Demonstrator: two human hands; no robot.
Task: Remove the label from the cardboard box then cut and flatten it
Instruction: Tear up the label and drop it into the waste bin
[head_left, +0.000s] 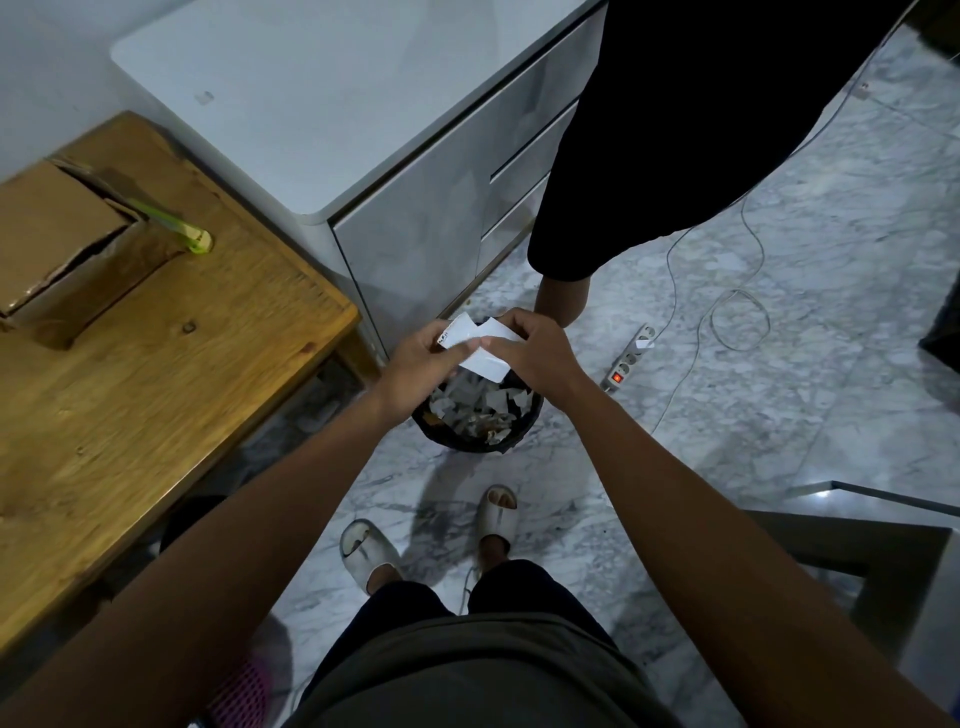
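A white paper label (480, 347) is pinched between both hands, directly above a black waste bin (475, 415) full of torn paper scraps. My left hand (421, 364) grips its left part, and my right hand (535, 348) grips its right part. The label looks torn or folded into two overlapping pieces. The brown cardboard box (57, 244) lies on the wooden table (156, 374) at the far left, flaps partly open. A green-handled cutter (174, 226) rests against the box on the table.
A white cabinet with drawers (415, 208) stands behind the bin. Another person in black (675, 130) stands at upper right, one leg beside the bin. A power strip (628, 358) and white cable (727, 312) lie on the marble floor. My sandalled feet (431, 540) stand below the bin.
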